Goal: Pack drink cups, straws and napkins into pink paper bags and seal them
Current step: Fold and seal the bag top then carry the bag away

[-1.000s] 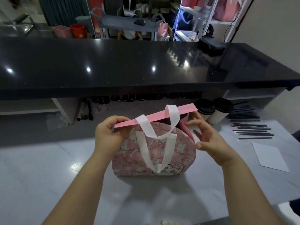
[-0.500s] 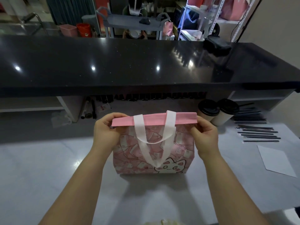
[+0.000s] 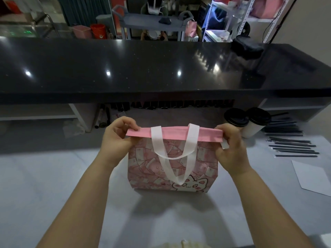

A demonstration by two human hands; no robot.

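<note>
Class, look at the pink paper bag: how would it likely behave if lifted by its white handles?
The pink paper bag probably keeps its shape: its walls stand upright and its folded top holds a crisp edge. The white handles look floppy, draping down its front.

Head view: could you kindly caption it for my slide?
Left hand and right hand pinch the pink paper bag by its folded top; two black-lidded cups stand behind.

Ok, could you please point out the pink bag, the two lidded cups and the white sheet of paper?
pink bag [image 3: 143, 163]: head view, on its printed front panel.
lidded cups [image 3: 236, 117]: head view, on the black lid of the cup nearer the bag.
white sheet [image 3: 313, 178]: head view, on its middle.
</note>
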